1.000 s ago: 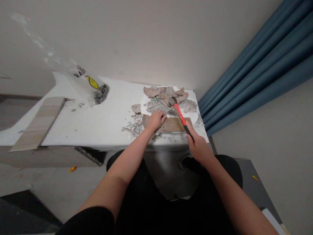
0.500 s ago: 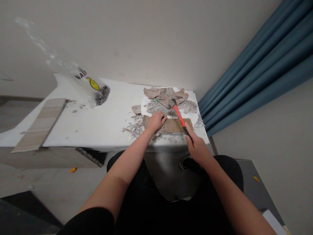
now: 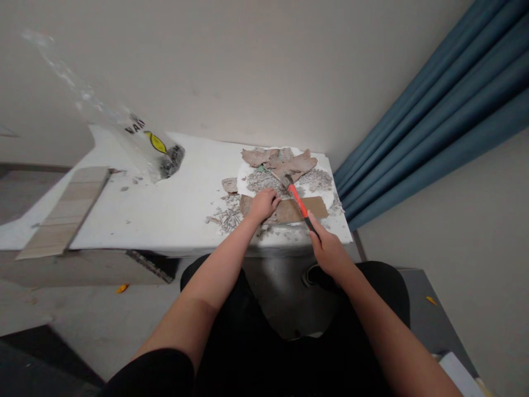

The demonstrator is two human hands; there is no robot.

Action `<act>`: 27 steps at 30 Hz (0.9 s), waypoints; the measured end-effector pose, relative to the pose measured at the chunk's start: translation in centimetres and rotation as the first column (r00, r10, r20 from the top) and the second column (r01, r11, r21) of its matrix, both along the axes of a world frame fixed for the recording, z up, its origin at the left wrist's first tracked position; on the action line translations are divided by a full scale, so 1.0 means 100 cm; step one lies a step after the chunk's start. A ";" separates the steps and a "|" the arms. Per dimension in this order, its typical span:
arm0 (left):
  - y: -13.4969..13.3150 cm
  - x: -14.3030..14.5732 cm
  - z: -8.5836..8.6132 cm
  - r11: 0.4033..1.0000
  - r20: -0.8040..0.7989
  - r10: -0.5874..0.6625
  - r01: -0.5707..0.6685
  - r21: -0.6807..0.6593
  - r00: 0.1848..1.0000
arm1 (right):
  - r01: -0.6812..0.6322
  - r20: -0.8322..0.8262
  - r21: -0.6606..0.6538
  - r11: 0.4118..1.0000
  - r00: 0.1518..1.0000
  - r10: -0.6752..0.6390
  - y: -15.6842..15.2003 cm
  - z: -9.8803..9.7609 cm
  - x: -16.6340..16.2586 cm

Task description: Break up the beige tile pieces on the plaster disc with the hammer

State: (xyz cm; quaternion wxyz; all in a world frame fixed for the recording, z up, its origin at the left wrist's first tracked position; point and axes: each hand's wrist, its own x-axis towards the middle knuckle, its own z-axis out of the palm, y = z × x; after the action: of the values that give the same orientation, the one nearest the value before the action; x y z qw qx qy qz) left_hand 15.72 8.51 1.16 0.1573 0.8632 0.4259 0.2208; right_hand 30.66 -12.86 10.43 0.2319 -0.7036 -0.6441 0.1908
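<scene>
My right hand [image 3: 328, 248] is wrapped round the black grip of a hammer [image 3: 298, 199] with a red shaft. The hammer's metal head is low over crumbled grey rubble [image 3: 260, 181], close to the edge of a torn brown sheet piece [image 3: 300, 164]. Just left of the hammer, my left hand [image 3: 263, 205] lies with curled fingers over the left part of a flat brown strip [image 3: 316, 207]. What its fingers press on or pinch is hidden. Beside that hand is a loose heap of nails [image 3: 232, 218] mixed with grey bits.
A white-covered table [image 3: 198, 204] stands against the wall. On it are a clear printed plastic bag [image 3: 157, 144] with dark contents and a wood-grain board [image 3: 61, 215] at the left. A blue curtain [image 3: 417, 121] hangs at the right end.
The hammer head has come down slightly, toward me and the rubble, with my right hand shifting a little left. My left hand stays in place.
</scene>
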 end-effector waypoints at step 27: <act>-0.002 -0.020 0.013 0.992 0.058 -0.082 0.087 -0.091 0.995 | 0.023 0.013 -0.042 0.999 1.000 -0.022 -0.003 -0.019 0.002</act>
State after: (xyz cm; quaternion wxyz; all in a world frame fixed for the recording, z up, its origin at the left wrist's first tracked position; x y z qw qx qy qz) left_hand 13.74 8.34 2.49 0.2183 0.8659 0.3943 0.2171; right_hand 30.88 -13.18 8.54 0.2153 -0.7167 -0.6333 0.1975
